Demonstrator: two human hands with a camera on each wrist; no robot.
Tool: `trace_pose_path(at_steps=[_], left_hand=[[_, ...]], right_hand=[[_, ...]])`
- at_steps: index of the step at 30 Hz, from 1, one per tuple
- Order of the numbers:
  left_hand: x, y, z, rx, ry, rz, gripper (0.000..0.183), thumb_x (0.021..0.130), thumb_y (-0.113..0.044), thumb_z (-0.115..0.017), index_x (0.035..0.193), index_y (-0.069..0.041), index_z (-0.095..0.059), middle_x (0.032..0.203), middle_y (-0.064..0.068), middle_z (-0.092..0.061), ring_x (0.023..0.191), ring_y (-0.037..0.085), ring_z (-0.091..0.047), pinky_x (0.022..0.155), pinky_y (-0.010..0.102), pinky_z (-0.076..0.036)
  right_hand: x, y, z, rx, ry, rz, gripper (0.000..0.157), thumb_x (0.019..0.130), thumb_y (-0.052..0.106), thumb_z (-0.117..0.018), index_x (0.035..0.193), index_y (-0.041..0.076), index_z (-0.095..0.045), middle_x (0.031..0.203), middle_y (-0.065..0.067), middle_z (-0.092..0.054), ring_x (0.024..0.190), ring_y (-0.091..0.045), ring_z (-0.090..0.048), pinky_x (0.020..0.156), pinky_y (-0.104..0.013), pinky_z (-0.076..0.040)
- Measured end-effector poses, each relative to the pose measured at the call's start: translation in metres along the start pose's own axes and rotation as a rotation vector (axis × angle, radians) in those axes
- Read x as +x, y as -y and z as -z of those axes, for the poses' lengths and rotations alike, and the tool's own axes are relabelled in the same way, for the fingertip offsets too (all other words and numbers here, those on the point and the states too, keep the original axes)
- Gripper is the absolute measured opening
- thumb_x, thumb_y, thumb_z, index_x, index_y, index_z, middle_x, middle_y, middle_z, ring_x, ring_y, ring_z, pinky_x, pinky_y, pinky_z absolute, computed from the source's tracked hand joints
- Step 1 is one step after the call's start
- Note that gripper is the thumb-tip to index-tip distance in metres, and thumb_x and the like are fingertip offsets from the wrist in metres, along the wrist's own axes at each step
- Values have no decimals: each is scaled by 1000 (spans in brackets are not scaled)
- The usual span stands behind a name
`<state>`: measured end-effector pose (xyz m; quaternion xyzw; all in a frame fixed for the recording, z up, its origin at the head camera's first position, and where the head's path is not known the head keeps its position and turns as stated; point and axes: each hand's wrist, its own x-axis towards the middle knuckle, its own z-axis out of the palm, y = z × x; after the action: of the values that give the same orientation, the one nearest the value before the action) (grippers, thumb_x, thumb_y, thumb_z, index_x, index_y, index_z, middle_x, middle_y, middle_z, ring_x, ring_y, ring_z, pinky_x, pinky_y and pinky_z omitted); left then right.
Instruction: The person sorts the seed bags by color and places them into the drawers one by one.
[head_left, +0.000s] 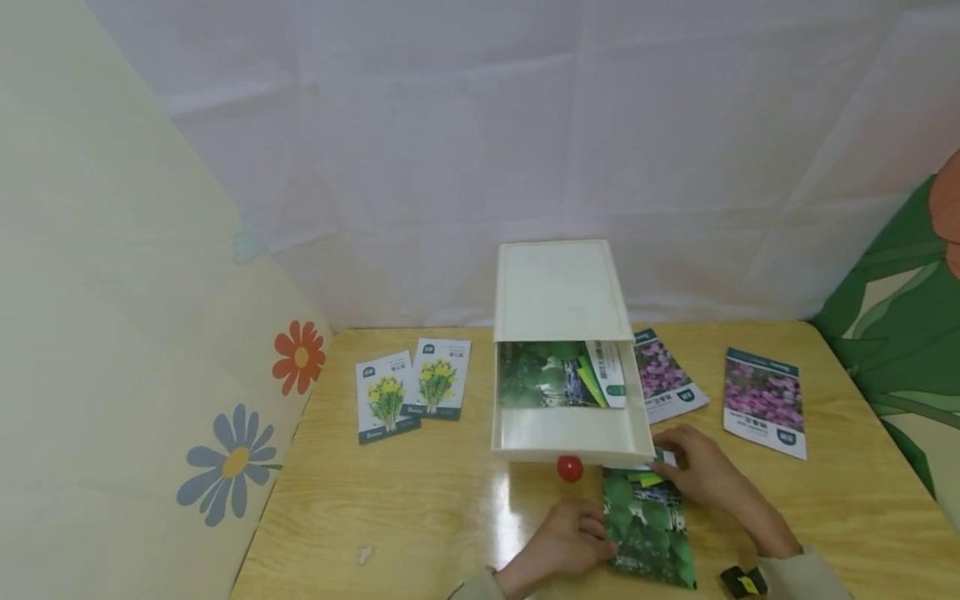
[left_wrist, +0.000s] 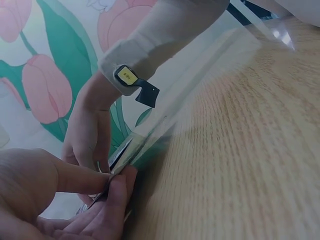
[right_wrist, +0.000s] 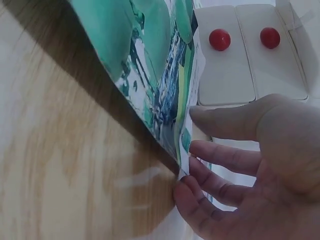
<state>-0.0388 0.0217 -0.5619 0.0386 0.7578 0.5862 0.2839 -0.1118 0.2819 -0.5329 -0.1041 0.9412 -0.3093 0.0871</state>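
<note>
A green seed packet [head_left: 648, 529] with large round green vegetables pictured on it is held by both hands in front of the white drawer box [head_left: 558, 287]. My left hand [head_left: 562, 540] pinches its left edge between thumb and fingers, seen close up in the left wrist view. At the packet's far right corner, my right hand [head_left: 697, 467] grips the white end, thumb on the printed face [right_wrist: 150, 65]. Inside the pulled-out drawer [head_left: 562, 432] lies another green packet [head_left: 551, 375], lying crosswise. A red knob [head_left: 570, 468] is on the drawer's front.
Two yellow-flower packets [head_left: 386, 396] overlap left of the box. Purple-flower packets [head_left: 765, 400] lie to its right, one partly behind the drawer. A white cloth [head_left: 450, 167] hangs behind the wooden table [head_left: 420, 500]. A black device with a yellow label [head_left: 742, 582] sits at the right cuff.
</note>
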Motion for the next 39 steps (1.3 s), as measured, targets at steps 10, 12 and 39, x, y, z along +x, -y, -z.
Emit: trace_pose_path(at_steps=[10,12,39], left_hand=[[-8,-4,4,6,29,22,22,85,-2,-85,102,-10,-74,87,-1,-79,79,5,-72,72,20,-62],[-9,-5,6,15,49,25,21,85,-2,-84,102,-11,-75,86,-2,-79,78,5,-72,72,20,-62],[-31,-4,46,-223,135,5,39,89,7,-76,125,-5,-66,109,2,-76,85,18,-75,73,31,-68]], right_hand=[[-3,8,7,85,86,-6,27,98,6,-72,123,-4,-72,114,-15,-76,98,-24,-72,79,-35,-62],[-3,8,8,85,100,4,24,99,7,-71,121,-3,-73,111,-12,-77,95,-19,-71,77,-32,-61],[-24,8,24,361,293,-47,20,106,17,-65,116,1,-71,97,-7,-69,82,-9,-61,66,-24,-53]])
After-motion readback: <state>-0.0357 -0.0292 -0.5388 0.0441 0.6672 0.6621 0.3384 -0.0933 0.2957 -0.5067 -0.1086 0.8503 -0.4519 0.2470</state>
